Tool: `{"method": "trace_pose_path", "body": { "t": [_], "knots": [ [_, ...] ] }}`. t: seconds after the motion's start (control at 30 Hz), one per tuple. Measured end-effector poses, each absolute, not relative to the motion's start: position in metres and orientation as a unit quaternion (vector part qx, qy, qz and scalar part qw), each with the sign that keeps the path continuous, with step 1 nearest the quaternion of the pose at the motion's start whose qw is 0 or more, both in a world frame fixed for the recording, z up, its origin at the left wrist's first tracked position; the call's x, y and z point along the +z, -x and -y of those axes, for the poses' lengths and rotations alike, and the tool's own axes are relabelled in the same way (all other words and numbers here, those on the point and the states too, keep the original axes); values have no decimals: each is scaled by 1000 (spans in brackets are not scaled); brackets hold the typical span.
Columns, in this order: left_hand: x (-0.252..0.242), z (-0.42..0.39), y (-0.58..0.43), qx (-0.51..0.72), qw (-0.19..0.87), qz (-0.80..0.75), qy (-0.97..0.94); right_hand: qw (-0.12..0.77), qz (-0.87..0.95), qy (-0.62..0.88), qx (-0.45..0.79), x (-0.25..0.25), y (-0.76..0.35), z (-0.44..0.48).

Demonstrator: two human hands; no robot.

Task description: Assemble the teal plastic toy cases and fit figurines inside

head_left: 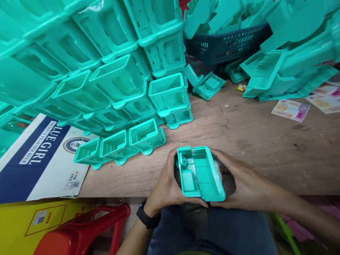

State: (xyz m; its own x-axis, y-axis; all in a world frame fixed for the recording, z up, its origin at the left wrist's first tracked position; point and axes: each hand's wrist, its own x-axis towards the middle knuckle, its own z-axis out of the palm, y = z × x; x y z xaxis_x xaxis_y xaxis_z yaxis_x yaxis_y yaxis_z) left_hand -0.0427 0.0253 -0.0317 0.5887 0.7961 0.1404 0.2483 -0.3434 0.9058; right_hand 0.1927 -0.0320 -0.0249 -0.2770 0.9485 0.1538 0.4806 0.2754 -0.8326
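Two turquoise plastic housing halves meet edge to edge above the table's front edge, forming an open-topped box with a narrow seam gap. My left hand [166,182] wraps round the left housing half [188,181], which has a raised block and a round part inside. Around the right housing half [208,173] curls my right hand [248,182], its thumb near the seam at the bottom. Just left of my hands, three turquoise box housings [147,136] stand in a row on the wooden table [239,141].
Stacked turquoise housings [119,78] rise at the left beside a white and blue carton [53,156]. Loose turquoise parts [208,85] lie farther back, near a dark basket [228,42] of similar pieces. Printed cards [290,109] are at right; a red stool [79,230] is below.
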Motion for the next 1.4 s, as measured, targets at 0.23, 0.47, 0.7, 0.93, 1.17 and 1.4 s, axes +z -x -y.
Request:
{"method": "trace_pose_path", "body": {
  "t": [0.23,0.47,0.7,0.93,1.17,1.4],
  "knots": [
    [-29,-23,44,289,472,-356,-753,334,731,500,322,-26,-193,35],
    [-25,-21,49,284,454,-338,-774,334,735,493,324,-25,-189,32],
    [-18,-20,55,255,455,-362,-773,325,733,494,336,-24,-190,32],
    [-20,-19,55,264,460,-348,-773,346,738,481,323,-29,-182,31],
    [-21,-16,52,277,483,-360,-748,341,748,472,317,-30,-180,34],
    [-20,-16,49,291,513,-366,-720,359,761,453,295,-33,-178,33]
  ]
}}
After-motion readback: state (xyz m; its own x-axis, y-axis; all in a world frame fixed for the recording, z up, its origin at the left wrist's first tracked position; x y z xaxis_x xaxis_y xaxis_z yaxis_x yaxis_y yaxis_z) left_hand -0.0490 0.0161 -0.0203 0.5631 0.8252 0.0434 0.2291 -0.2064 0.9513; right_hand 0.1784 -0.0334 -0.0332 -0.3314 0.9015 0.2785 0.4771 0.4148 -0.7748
